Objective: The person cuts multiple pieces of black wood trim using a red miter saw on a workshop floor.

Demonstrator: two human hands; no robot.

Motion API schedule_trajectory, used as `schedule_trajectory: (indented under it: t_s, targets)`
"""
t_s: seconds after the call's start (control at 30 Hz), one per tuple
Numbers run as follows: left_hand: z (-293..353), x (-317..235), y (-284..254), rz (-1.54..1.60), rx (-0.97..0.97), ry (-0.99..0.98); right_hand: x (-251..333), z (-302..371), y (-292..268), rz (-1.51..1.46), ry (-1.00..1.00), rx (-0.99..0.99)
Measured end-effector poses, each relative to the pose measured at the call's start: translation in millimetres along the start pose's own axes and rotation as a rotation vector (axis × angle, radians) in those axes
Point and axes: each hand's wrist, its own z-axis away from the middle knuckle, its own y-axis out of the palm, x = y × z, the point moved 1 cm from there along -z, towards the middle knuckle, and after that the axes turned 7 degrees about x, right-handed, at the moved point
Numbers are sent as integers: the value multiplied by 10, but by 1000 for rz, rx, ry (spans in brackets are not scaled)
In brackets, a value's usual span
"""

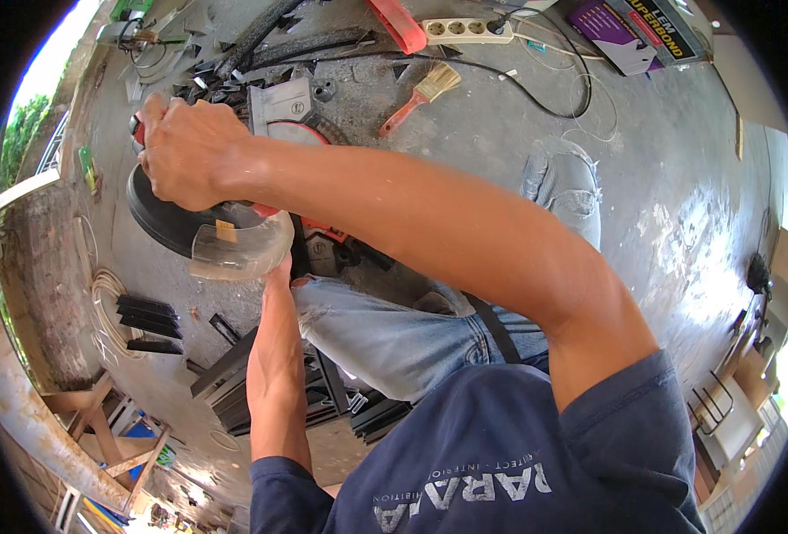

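Note:
My right hand (189,151) reaches across to the upper left, its fingers wrapped round the handle (137,131) of a miter saw. The saw's black blade guard (158,218) and clear plastic shield (243,252) lie just below that hand. Low beside the shield is my left hand (280,270), of which only the wrist side shows. Its fingers are hidden behind the saw, so what they hold cannot be seen. A narrow black bar (300,249) stands right by it. Part of the saw's grey metal base (287,102) shows past my right wrist.
Dark offcuts (225,93) litter the floor behind the saw. A paintbrush (421,96), a white power strip (468,32) with a black cable, and boxes (621,36) lie farther back. Black profiles (234,383) are piled by my left forearm, with a coiled pale cable (107,311) farther left.

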Motion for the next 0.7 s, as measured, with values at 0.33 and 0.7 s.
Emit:
schedule_trajectory:
  t_s: [0.33, 0.7]
  targets:
    - [-69, 19, 15, 9, 2, 38, 106, 0, -103, 77, 76, 143]
    - [-138, 168, 194, 54, -15, 40, 190, -211, 1, -125, 429, 26]
